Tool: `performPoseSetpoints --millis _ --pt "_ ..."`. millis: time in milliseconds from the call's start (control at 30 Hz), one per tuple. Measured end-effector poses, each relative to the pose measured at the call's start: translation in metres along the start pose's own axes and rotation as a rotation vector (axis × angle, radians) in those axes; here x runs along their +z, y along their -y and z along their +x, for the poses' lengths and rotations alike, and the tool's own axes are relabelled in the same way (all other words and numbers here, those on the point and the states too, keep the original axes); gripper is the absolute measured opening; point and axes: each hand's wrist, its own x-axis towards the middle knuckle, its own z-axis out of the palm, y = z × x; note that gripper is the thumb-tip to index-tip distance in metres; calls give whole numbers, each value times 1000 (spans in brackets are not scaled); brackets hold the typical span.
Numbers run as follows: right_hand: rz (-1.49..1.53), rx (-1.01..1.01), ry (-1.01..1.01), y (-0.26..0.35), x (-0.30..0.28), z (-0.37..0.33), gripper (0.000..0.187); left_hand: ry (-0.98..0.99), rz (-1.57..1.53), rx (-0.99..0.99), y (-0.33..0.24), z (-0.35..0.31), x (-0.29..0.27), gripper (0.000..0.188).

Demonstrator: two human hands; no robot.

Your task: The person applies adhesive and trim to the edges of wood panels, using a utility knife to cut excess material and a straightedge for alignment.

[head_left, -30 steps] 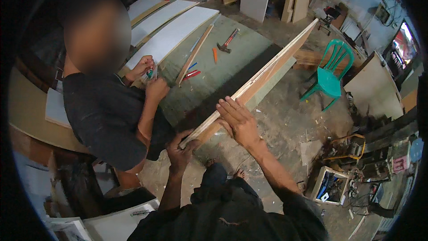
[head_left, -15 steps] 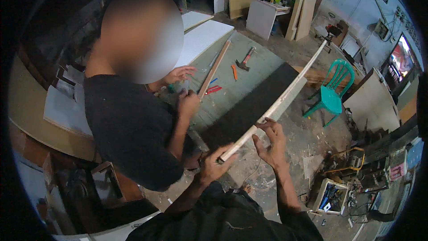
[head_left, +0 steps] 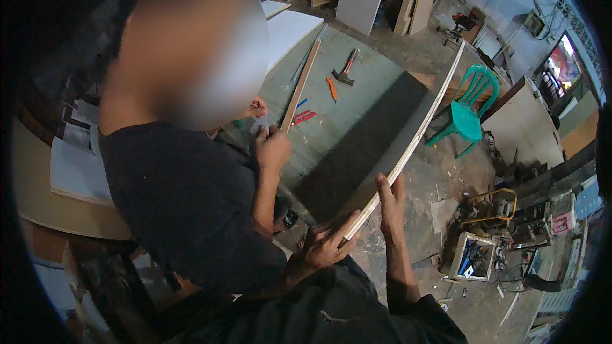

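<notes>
A long, thin wooden board (head_left: 417,137) stands on its edge across the right side of the grey-green worktable (head_left: 373,67), its pale narrow edge uppermost. My left hand (head_left: 328,245) holds the near end, fingers along the side. Farther up, my right hand (head_left: 391,200) grips it from the right, thumb over the top edge. To the left of the board, a dark band, apparently its shadow, lies on the tabletop. A claw hammer (head_left: 345,69), an orange cutter (head_left: 332,89), red pliers (head_left: 303,117) and a blue pen (head_left: 301,103) rest there.
At left, a co-worker in a dark shirt (head_left: 185,210) bends over a wooden strip (head_left: 302,83), holding something small. A green plastic chair (head_left: 468,120) stands beyond the table's right side. A tool crate (head_left: 473,257) sits on the littered floor, right.
The board has tilted, so its left face now shows beneath the pale edge. My right hand's spread fingers have closed round it. The co-worker leans closer to me.
</notes>
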Motion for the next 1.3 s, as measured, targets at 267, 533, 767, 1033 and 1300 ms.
performPoseSetpoints --millis 267,533,767,1033,1300 --pt "-28 -76 -40 -8 -3 3 75 -18 12 -5 -4 -1 -1 49" --pt "-94 -272 -8 -8 0 10 88 -77 87 -168 -15 1 4 47" --pt "-37 -241 -25 -3 0 7 93 -41 18 -165 -10 -3 -7 48" --pt "-108 -236 -35 2 1 8 93 24 -48 -162 -1 -8 -26 50" --pt "-89 -259 -5 2 0 6 91 103 -122 -181 4 -5 -45 53"
